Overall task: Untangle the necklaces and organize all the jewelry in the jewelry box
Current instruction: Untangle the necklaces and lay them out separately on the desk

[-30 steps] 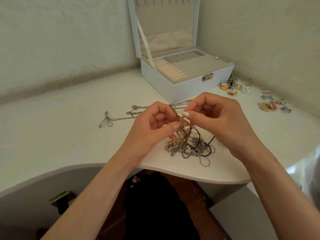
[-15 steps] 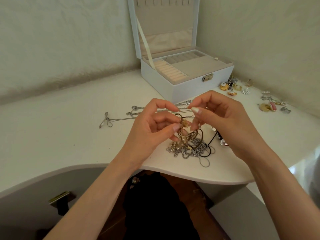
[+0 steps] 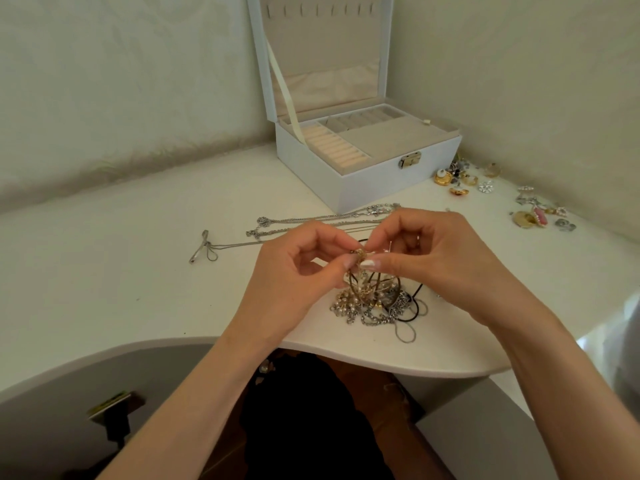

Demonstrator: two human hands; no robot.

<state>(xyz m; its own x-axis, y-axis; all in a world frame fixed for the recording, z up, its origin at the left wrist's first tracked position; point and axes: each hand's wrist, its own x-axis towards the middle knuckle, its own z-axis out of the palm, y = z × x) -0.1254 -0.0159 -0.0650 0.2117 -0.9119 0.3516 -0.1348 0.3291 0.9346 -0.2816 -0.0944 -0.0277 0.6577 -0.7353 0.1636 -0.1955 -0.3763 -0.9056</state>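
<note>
A tangle of necklaces (image 3: 374,306), gold, silver, pearl and black cord, lies near the table's front edge. My left hand (image 3: 294,271) and my right hand (image 3: 436,258) meet just above it, each pinching a gold part of the tangle (image 3: 360,253) between thumb and fingers, lifting strands off the pile. Silver necklaces (image 3: 311,223) lie stretched out behind my hands, one ending in a bow pendant (image 3: 202,245). The white jewelry box (image 3: 367,157) stands open at the back, its beige compartments showing nothing inside.
Loose earrings and brooches (image 3: 460,181) are scattered right of the box, with more pieces (image 3: 533,216) by the right wall. The white table (image 3: 104,271) has a curved front edge. Walls close in behind and on the right.
Both hands have come closer together over the tangle, fingertips now almost touching on the gold piece. The strand stretched between them half a second ago is no longer taut.
</note>
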